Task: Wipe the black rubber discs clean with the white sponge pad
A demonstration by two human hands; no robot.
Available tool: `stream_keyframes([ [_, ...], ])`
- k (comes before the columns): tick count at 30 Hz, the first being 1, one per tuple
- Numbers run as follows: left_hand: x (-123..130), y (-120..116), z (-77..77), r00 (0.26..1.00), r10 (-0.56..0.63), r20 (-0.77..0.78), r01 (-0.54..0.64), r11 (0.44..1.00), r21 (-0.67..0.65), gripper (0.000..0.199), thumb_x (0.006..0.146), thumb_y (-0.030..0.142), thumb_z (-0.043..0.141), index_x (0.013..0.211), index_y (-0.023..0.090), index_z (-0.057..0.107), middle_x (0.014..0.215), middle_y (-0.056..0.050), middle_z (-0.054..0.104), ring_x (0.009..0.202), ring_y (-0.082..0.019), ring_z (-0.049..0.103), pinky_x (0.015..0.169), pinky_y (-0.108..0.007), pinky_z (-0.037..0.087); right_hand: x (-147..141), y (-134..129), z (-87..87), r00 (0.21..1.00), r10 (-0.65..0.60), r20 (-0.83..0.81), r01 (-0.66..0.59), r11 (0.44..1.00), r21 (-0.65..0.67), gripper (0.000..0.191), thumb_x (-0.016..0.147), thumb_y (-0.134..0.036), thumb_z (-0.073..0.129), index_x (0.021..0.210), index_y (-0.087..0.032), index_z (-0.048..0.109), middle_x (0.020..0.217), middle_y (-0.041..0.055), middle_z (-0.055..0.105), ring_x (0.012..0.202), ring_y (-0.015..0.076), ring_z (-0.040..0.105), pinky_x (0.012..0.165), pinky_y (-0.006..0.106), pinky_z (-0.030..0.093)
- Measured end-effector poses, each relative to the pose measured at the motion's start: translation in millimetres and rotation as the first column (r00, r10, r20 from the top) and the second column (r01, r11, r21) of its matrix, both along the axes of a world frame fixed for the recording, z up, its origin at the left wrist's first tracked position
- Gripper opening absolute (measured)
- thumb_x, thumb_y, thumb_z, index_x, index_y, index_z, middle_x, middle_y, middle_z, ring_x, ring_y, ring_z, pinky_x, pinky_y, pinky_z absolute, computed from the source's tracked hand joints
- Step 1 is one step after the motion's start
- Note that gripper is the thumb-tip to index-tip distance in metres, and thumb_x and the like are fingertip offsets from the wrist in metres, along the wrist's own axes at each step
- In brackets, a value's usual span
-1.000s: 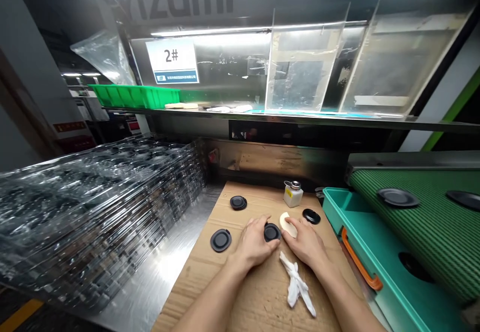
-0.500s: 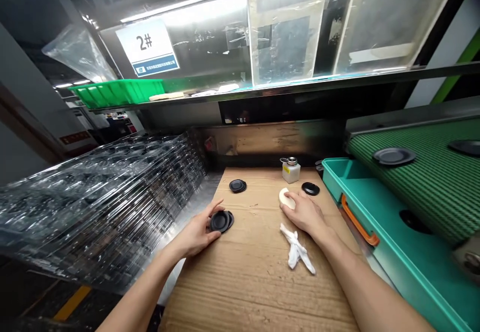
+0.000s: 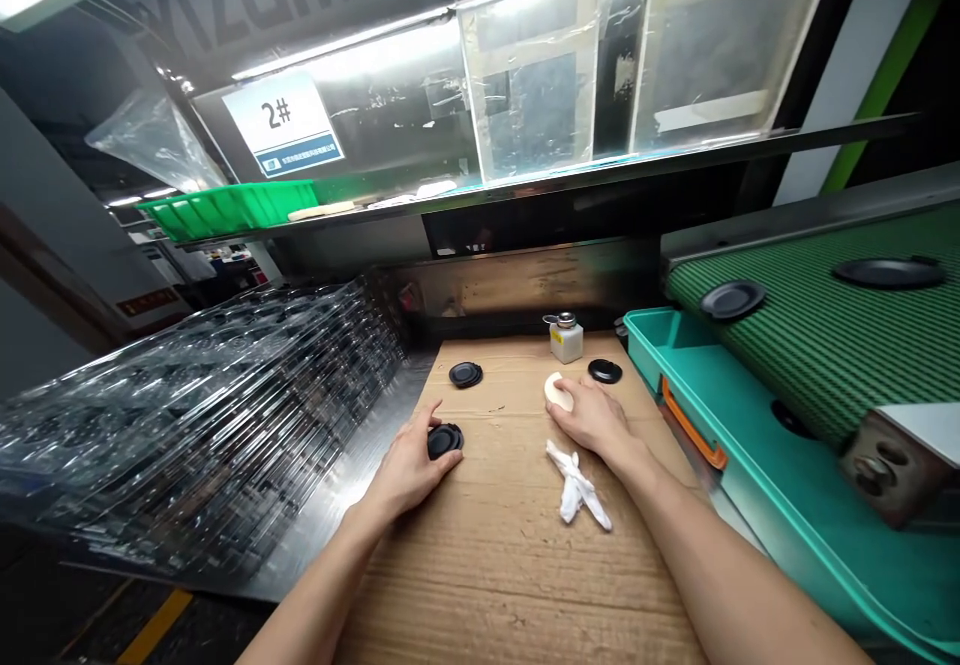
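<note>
My left hand point(image 3: 412, 457) curves around a small pile of black round plastic lids point(image 3: 445, 439) on the cardboard, thumb at the near side and fingers at the far side. Beneath the fingers of my right hand point(image 3: 592, 413) is a white round pad point(image 3: 556, 393), partly covered and pressed to the board. Just nearer to me lies a twisted white cloth point(image 3: 576, 487). Beyond my right hand sits another black lid point(image 3: 604, 371), beside a squat white bottle point(image 3: 566, 339) with a metal top. A further pile of black lids point(image 3: 466, 375) rests at the far left of the board.
Stacked clear plastic trays point(image 3: 300, 385) stand left of the cardboard point(image 3: 480, 565). To the right, a teal bin point(image 3: 757, 455) with an orange handle point(image 3: 694, 425) sits under a green conveyor belt point(image 3: 810, 315) carrying black lids point(image 3: 733, 299). A green basket point(image 3: 240, 207) is on the shelf above.
My left hand has closed in around the lids, which now look more neatly piled. My right hand stays on the white pad. The whole view has turned slightly right.
</note>
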State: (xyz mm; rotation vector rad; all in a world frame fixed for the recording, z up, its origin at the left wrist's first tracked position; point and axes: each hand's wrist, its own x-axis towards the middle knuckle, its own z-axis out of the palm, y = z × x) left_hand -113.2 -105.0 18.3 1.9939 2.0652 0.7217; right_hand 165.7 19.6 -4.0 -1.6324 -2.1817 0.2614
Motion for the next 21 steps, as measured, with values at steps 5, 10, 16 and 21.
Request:
stream_keyframes([
  [5, -2, 7, 4.3, 0.998, -0.054, -0.039, 0.054, 0.998, -0.012, 0.068, 0.077, 0.038, 0.062, 0.139, 0.019, 0.039, 0.123, -0.011, 0.059, 0.116, -0.027, 0.052, 0.102, -0.040, 0.037, 0, 0, 1.4, 1.000, 0.014, -0.002, -0.014, 1.000, -0.010, 0.038, 0.086, -0.050, 0.049, 0.115, -0.028, 0.062, 0.102, 0.0072, 0.056, 0.097, 0.0234, 0.054, 0.080, 0.032, 0.036],
  [10, -12, 13, 7.5, 0.998, -0.046, -0.048, 0.045, 0.998, -0.033, 0.072, 0.077, 0.039, 0.061, 0.141, 0.020, 0.035, 0.118, -0.007, 0.061, 0.108, -0.025, 0.057, 0.100, -0.038, 0.039, 0, 0, 2.8, 1.000, 0.003, -0.016, -0.004, 1.000, -0.015, 0.037, 0.085, -0.048, 0.050, 0.113, -0.026, 0.061, 0.105, 0.0083, 0.056, 0.099, 0.0248, 0.053, 0.082, 0.034, 0.037],
  [16, -40, 31, 10.1, 0.990, -0.062, -0.127, 0.054, 0.996, -0.067, 0.077, 0.077, 0.052, 0.060, 0.142, 0.021, 0.034, 0.139, -0.009, 0.051, 0.123, -0.029, 0.050, 0.106, -0.041, 0.036, 0, 0, 9.9, 0.999, -0.010, -0.053, 0.010, 1.000, 0.002, 0.036, 0.082, -0.043, 0.054, 0.112, -0.024, 0.060, 0.109, 0.0108, 0.057, 0.104, 0.0278, 0.053, 0.087, 0.038, 0.039],
  [21, 37, 76, 78.2, 0.985, -0.143, -0.098, 0.148, 0.988, 0.050, 0.060, 0.079, 0.058, 0.056, 0.128, 0.022, 0.051, 0.132, -0.008, 0.057, 0.123, -0.030, 0.051, 0.104, -0.042, 0.039, 2, 2, 10.9, 0.990, -0.012, -0.143, 0.015, 1.000, 0.018, 0.035, 0.079, -0.041, 0.056, 0.106, -0.022, 0.062, 0.109, 0.0124, 0.058, 0.105, 0.0298, 0.053, 0.090, 0.042, 0.041],
])
